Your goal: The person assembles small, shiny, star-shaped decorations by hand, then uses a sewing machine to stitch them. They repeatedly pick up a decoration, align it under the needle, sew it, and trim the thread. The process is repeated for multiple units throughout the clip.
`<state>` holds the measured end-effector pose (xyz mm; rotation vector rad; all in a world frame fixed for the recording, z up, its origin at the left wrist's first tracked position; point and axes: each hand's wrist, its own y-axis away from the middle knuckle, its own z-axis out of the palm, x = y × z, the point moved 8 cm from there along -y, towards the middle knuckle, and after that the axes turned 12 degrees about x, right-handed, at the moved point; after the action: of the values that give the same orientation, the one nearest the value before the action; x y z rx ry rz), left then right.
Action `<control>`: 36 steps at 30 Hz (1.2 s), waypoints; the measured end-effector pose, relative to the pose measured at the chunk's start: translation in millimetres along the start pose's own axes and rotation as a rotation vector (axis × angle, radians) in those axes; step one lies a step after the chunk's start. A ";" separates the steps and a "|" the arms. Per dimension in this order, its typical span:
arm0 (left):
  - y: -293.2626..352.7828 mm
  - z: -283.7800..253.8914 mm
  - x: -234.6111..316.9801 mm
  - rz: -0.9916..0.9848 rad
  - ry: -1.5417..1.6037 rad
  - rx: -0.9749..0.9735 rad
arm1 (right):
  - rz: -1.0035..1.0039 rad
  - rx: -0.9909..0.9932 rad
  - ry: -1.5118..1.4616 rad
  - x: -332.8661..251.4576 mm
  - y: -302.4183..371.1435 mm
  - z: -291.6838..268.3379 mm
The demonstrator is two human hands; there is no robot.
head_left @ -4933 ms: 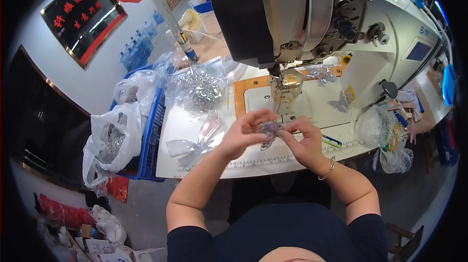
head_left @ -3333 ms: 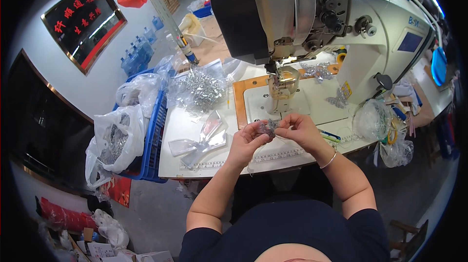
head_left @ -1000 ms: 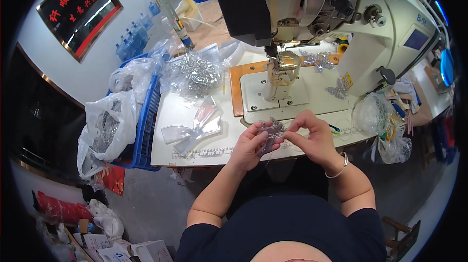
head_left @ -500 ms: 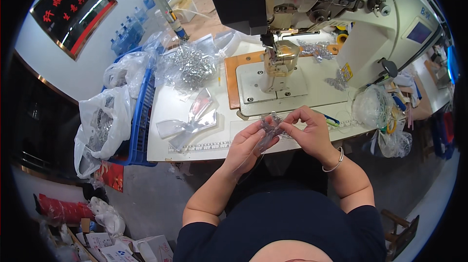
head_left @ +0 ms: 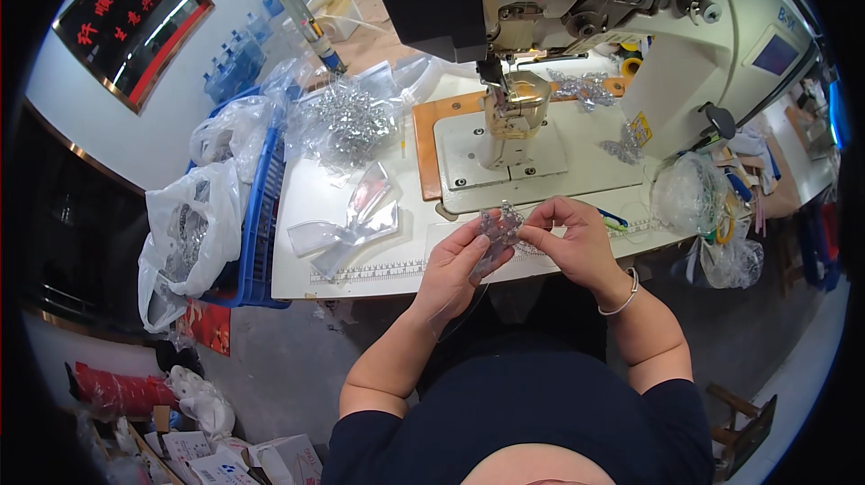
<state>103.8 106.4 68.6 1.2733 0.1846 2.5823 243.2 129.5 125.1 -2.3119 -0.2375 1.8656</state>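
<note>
Just in front of the sewing machine's bed [head_left: 541, 189], my left hand [head_left: 453, 261] pinches a clear plastic strip [head_left: 489, 261] topped by a silver, sparkling ornament [head_left: 501, 222]. Thumb and fingers of my right hand [head_left: 574, 242] close on the ornament's right edge. A thin clear strand hangs below my left hand. To the left on the white table [head_left: 297, 205] lie clear plastic shoe-upper-like pieces [head_left: 356, 224], crossed over each other. Farther back, a heap of silver ornaments [head_left: 351, 124] rests on clear bags. Fingers partly hide the held piece.
The sewing machine's post [head_left: 509, 133] and needle area rise beyond my hands. A blue crate [head_left: 261, 215] with plastic bags stands left of the table. More silver ornaments [head_left: 581, 88] lie on the machine bed. At right are a clear bag [head_left: 689, 192] and yellow-handled scissors [head_left: 723, 231].
The silver ornament is turned a little, showing more of its face between my hands. My left thumb has shifted on the plastic. Both hands stay in about the same place.
</note>
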 end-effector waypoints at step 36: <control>-1.5 -3.1 -4.6 0.089 0.022 -0.181 | -0.432 0.208 0.310 -19.5 5.7 1.0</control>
<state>104.2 106.5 62.9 1.2133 -0.1014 2.6181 238.2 119.7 142.2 -2.1537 -0.4365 1.2499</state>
